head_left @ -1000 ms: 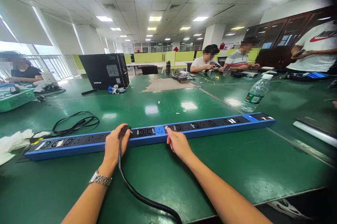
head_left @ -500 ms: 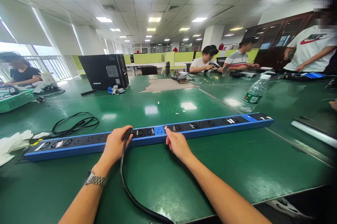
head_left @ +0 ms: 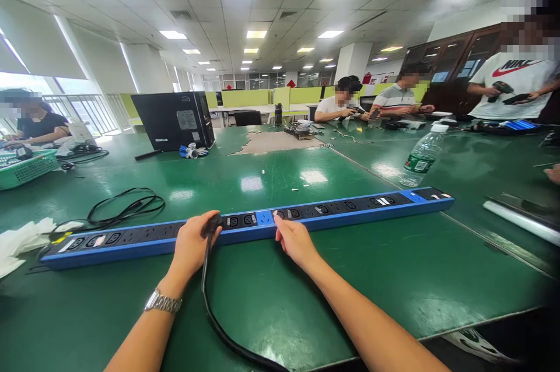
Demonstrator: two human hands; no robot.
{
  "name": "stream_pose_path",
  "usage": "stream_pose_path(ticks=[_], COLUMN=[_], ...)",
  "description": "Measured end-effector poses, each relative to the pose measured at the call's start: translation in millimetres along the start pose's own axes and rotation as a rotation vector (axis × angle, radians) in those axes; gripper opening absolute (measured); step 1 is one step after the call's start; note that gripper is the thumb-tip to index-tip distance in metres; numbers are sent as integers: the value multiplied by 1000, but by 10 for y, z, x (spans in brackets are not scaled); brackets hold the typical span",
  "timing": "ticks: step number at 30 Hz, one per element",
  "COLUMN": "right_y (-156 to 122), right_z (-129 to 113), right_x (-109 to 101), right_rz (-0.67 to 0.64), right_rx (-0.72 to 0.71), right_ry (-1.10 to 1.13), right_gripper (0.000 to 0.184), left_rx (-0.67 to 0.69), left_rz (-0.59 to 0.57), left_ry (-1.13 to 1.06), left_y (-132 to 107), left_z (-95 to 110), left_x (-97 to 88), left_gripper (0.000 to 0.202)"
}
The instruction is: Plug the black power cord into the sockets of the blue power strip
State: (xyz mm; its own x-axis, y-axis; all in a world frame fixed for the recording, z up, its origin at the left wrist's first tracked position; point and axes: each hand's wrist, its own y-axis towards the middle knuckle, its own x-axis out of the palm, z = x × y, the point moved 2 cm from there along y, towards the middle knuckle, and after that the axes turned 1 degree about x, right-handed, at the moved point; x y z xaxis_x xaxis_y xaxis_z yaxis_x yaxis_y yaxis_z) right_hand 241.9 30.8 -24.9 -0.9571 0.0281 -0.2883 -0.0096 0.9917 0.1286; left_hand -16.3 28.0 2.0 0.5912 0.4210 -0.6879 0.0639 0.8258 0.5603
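A long blue and black power strip point(head_left: 332, 221) lies across the green table, its row of sockets facing up. My left hand point(head_left: 195, 238), with a metal watch at the wrist, is closed around a black plug point(head_left: 213, 224) over the left-middle part of the strip. From that plug a thick black cable point(head_left: 205, 290) runs down toward the front edge. Whether the plug's pins sit in a socket is hidden. My right hand point(head_left: 296, 239) grips the strip's near side just right of a blue socket point(head_left: 263, 218), thumb on top and fingers curled.
Behind the strip stand a plastic water bottle point(head_left: 422, 156) and a black computer case point(head_left: 170, 121). A coiled black cord point(head_left: 131, 206), white tissue point(head_left: 21, 244) and a green basket point(head_left: 30, 169) lie left. Several people sit or stand around the table.
My hands keep nearly the same places; my left wrist has shifted slightly right. The standing person at the right now holds dark objects in both hands.
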Motion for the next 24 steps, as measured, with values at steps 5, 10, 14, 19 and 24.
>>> stream_pose_path(ticks=[5,10,14,19,24], right_y=[11,36,50,52,69], right_z=[20,12,9,45,58], right_x=[5,15,18,-9,-23], right_rz=[-7,-4,41,86,86], right_rx=[4,3,12,-3,-14], right_ry=[19,47,97,115,95], right_gripper=[59,60,60,62,62], left_rx=[-164,-255,-110,4,2], left_rz=[24,220,128,27,-8], left_ry=[-235,-350,-220,-90,34], left_y=[-5,-1,44,141,224], left_z=[30,129,364,689,853], left_x=[-24,-24,150,463,626], left_gripper=[42,48,39,36,35])
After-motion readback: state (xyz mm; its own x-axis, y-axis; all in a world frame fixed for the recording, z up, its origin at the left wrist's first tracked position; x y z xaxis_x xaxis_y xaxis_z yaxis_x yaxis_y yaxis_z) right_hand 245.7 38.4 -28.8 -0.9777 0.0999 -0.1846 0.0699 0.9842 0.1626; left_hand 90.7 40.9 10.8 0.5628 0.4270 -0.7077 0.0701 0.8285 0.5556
